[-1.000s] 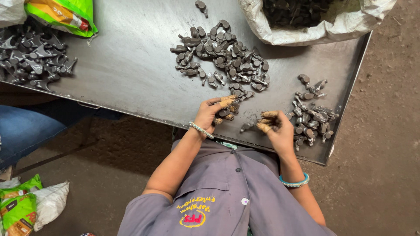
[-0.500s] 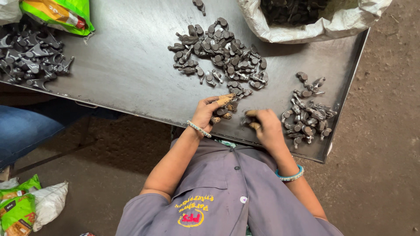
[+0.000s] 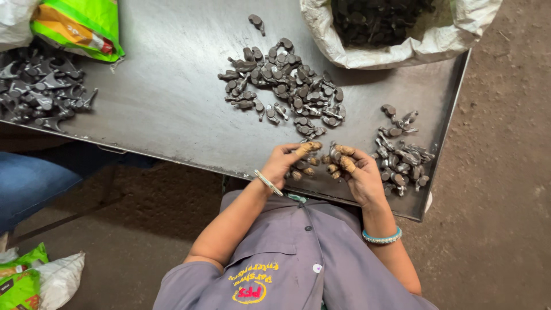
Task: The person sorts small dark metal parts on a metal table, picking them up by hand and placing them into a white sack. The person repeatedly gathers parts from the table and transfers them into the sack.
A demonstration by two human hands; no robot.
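Seen from above, at the near edge of a dark metal table (image 3: 166, 97): left hand (image 3: 285, 162) and right hand (image 3: 357, 175) close together, fingertips almost meeting, each curled around small dark metal parts (image 3: 328, 161). Fingers wrapped in tan tape or stained covers, which of the two hard to tell. Exact grip blurred: left fingers bent inward over a few pieces against the tabletop, right fingers pinched on one piece just beside them; how many pieces sit inside either hand hidden by the knuckles. Just beyond the hands, toward the table's middle, a loose pile (image 3: 287, 92) of the same dark parts, its near edge trailing down to the left thumb. Right of the hands, near the table's right rim, a smaller heap (image 3: 402, 155), partly masked by the right hand. At the table's far right corner, a white sack (image 3: 402, 46) folded open, full of dark pieces, top cut off by the frame. At the table's far left, another heap (image 3: 40, 92) of larger forked parts, cropped at the edge, with a green and orange bag (image 3: 80, 23) behind it, only partly in view. Below the table's left side, a blue-clad leg (image 3: 28, 183) of someone else, mostly out of frame.
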